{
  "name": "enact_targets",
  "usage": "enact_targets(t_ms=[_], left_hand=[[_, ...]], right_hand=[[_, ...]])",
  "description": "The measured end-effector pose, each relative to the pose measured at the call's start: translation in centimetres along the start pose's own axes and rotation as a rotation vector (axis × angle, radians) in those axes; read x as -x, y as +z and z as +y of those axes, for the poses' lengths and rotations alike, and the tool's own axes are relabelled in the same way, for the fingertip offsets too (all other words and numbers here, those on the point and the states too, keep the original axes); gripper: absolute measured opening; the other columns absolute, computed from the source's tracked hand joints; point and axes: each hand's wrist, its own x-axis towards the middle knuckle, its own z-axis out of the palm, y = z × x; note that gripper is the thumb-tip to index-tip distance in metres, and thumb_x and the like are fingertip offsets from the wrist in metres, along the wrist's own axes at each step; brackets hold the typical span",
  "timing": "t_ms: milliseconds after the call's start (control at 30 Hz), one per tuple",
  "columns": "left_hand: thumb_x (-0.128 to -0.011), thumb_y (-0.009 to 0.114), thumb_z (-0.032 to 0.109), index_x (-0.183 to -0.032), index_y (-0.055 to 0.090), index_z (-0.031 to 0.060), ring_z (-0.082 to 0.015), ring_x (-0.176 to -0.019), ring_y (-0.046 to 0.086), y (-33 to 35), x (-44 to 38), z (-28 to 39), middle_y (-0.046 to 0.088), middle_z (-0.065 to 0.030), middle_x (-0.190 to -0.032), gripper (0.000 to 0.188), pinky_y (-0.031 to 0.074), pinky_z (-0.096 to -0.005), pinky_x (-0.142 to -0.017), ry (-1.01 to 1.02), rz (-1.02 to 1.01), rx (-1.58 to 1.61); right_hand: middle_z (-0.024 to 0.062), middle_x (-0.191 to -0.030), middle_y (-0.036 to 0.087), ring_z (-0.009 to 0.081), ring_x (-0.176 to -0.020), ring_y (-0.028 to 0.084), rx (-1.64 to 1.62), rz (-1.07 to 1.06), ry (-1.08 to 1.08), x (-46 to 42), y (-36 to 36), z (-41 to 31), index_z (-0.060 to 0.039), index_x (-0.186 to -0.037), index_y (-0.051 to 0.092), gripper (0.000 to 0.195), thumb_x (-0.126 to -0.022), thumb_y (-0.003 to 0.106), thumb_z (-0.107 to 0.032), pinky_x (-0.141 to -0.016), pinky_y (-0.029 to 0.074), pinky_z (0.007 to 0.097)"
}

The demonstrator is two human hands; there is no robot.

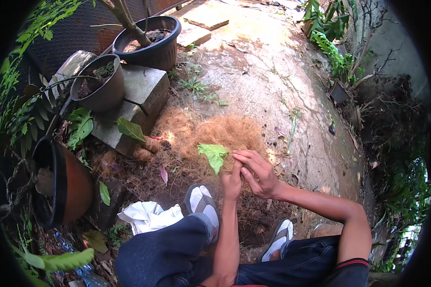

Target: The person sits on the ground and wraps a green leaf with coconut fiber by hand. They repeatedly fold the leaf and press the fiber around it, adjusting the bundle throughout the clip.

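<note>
My left hand (231, 183) is raised over a heap of brown coir-like fibre (226, 134), its thumb pointing up. My right hand (260, 175) reaches in from the right, and its fingertips meet the left thumb tip. A light green, lobed leaf (214, 156) appears just left of the fingertips, in front of the fibre. Whether the fingers pinch its stalk or some thin fibre is too small to tell. Dark soil with loose fibre (258, 222) spreads below the hands, between my two sandalled feet (203, 202).
Concrete blocks (145, 84) at left carry a grey pot (98, 84) and a larger black pot (149, 39) with a trunk. A brown-and-black pot (70, 183) leans at far left. A white crumpled sack (151, 217) lies by my left foot. A concrete path (258, 71) runs ahead.
</note>
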Motion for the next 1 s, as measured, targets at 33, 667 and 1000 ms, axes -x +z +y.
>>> enact_targets(t_ms=[33,667,1000], left_hand=[[-0.101,0.065,0.010,-0.141,0.047,-0.0043,-0.0175,-0.113,0.064,0.0,0.0,0.0,0.062,-0.0125,-0.131,0.047,0.053,-0.0308,-0.094,0.025,-0.011,0.003],[-0.102,0.057,0.013,-0.128,0.062,-0.0042,-0.0170,-0.114,0.063,-0.1,-0.6,0.9,0.066,-0.0118,-0.124,0.031,0.051,-0.0340,-0.100,-0.081,0.065,0.289],[-0.103,0.050,0.030,-0.129,0.059,0.0016,-0.0164,-0.122,0.058,2.2,0.9,3.4,0.061,-0.0084,-0.127,0.039,0.045,-0.0337,-0.109,-0.159,0.070,0.378]], right_hand=[[0.0241,-0.125,0.065,0.0400,-0.115,0.064,-0.032,-0.001,0.042,0.0,0.1,-0.2,0.0078,-0.129,0.060,0.036,-0.094,0.058,-0.003,-0.100,0.050,0.0468],[0.0154,-0.119,0.071,0.0305,-0.110,0.067,0.117,0.020,-0.137,-2.3,-1.1,-0.9,0.0022,-0.124,0.068,0.034,-0.090,0.067,0.003,-0.091,0.051,0.0400],[0.0135,-0.144,0.063,0.0319,-0.140,0.051,0.175,0.036,0.117,1.3,1.6,-1.6,0.0012,-0.141,0.059,0.042,-0.101,0.055,-0.010,-0.114,0.026,0.0494]])
